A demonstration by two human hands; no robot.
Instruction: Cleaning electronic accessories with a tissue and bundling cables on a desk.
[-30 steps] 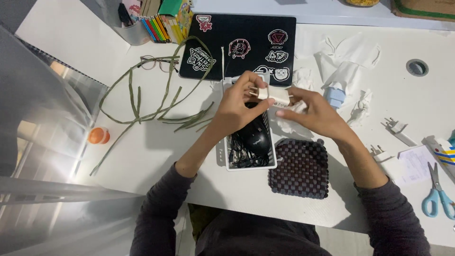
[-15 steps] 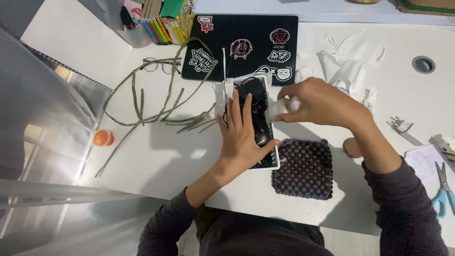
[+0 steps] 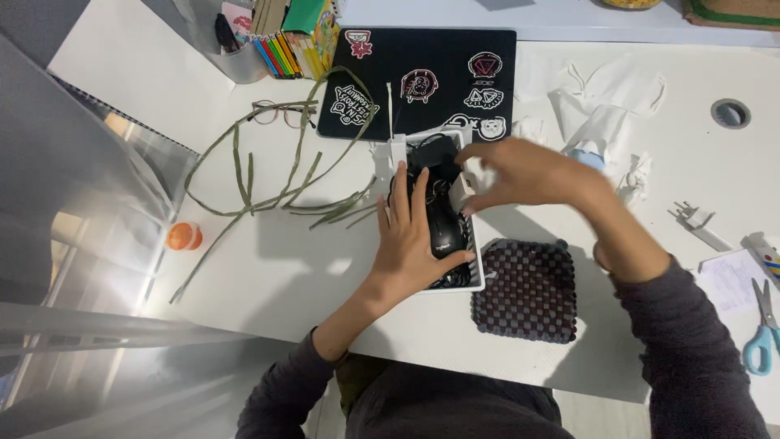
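White charger [image 3: 463,189] in right hand [image 3: 520,172].

white desk [image 3: 268,268] | under both hands: white basket [image 3: 478,280] | beyond: black laptop [image 3: 422,77] | left: glasses [image 3: 272,112], orange cap [image 3: 184,236] | right: woven mat [image 3: 524,291], scissors [image 3: 761,333]

Ahead of us a closed black laptop [image 3: 422,81] covered in stickers lies on the white desk [image 3: 284,268]. Left of it we see spectacles [image 3: 276,112], long green strips [image 3: 268,175] and an orange cap [image 3: 184,236]. A dark woven mat [image 3: 526,290] sits near us, with blue-handled scissors [image 3: 762,333] far right.
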